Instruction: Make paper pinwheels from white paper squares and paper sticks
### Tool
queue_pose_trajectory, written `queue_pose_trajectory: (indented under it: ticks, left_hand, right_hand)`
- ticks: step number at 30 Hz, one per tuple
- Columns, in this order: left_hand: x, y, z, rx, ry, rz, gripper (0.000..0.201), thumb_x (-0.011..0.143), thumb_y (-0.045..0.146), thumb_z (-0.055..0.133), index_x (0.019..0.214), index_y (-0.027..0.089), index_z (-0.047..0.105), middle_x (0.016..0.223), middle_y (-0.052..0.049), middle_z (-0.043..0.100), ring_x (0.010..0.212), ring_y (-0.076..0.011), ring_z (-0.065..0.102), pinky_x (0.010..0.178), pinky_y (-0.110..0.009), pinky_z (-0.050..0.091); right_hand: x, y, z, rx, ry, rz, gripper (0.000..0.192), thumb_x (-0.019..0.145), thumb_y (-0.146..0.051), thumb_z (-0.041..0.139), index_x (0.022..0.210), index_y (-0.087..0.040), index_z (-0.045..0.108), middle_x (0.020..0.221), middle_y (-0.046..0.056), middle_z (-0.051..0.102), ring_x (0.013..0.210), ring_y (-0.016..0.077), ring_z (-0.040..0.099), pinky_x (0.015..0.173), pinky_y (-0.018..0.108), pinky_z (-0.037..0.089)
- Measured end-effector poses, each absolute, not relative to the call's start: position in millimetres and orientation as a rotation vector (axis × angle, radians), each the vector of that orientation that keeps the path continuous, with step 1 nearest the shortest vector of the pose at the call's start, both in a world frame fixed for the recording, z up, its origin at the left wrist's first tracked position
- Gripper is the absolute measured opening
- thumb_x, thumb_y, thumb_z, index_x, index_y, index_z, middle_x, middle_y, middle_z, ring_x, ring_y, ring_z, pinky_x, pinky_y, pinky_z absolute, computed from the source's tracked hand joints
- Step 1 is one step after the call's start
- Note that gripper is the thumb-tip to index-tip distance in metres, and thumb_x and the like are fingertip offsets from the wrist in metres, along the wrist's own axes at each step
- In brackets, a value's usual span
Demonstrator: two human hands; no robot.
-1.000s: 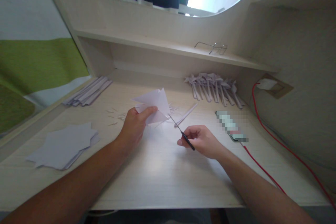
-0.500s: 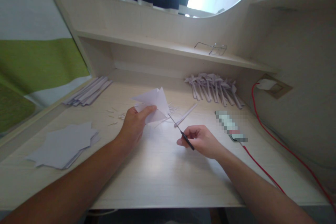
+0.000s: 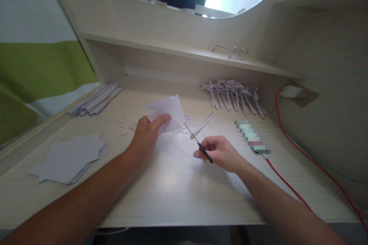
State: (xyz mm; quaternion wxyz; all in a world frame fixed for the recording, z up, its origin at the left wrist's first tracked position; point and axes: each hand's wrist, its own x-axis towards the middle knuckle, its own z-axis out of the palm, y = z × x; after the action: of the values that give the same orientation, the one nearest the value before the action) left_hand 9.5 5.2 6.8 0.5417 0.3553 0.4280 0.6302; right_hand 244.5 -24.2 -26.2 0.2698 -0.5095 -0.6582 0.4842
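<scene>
My left hand (image 3: 146,136) pinches a folded white paper piece (image 3: 169,111) and holds it just above the desk (image 3: 178,187). My right hand (image 3: 221,153) grips small black-handled scissors (image 3: 198,144). Their thin blades point up and left and touch the paper's lower right edge. Small paper scraps (image 3: 126,126) lie on the desk to the left of my left hand.
A stack of cut white sheets (image 3: 69,159) lies at the front left, and paper strips (image 3: 96,100) at the back left. Folded paper pieces (image 3: 234,95) lie in a row at the back right. A phone (image 3: 253,138) with a red cable (image 3: 287,130) lies at the right. Glasses (image 3: 231,51) rest on the shelf.
</scene>
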Motion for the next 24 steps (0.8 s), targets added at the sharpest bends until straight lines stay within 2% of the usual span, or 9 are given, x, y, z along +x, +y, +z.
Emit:
queue_pose_trajectory:
  ticks: [12, 20, 24]
  left_hand:
    - [9.5, 3.3, 9.8, 0.858, 1.017, 1.487, 0.024, 0.063, 0.027, 0.082, 0.083, 0.015, 0.074, 0.078, -0.003, 0.075, 0.07, -0.0194, 0.067, 0.07, -0.029, 0.052]
    - [9.7, 2.7, 10.1, 0.851, 1.035, 1.482, 0.021, 0.063, 0.026, 0.082, 0.081, 0.016, 0.074, 0.077, -0.002, 0.075, 0.068, -0.0179, 0.067, 0.068, -0.027, 0.051]
    - [8.6, 4.1, 7.9, 0.85, 1.025, 1.478, 0.023, 0.063, 0.027, 0.082, 0.081, 0.016, 0.074, 0.079, -0.003, 0.075, 0.068, -0.0182, 0.066, 0.068, -0.029, 0.051]
  right_hand:
    - [244.1, -25.7, -23.0, -1.39, -1.774, 1.293, 0.041, 0.072, -0.053, 0.084, 0.066, -0.018, 0.064, 0.056, -0.005, 0.05, 0.052, 0.0102, 0.039, 0.049, 0.027, 0.027]
    - [241.5, -27.1, -20.5, -1.397, -1.745, 1.31, 0.044, 0.071, -0.051, 0.086, 0.06, -0.018, 0.058, 0.053, -0.006, 0.048, 0.051, 0.0093, 0.038, 0.048, 0.026, 0.025]
    - [247.3, -24.4, -23.5, -1.44, -1.807, 1.34, 0.04, 0.07, -0.05, 0.086, 0.066, -0.017, 0.063, 0.057, -0.005, 0.052, 0.052, 0.0093, 0.041, 0.048, 0.025, 0.027]
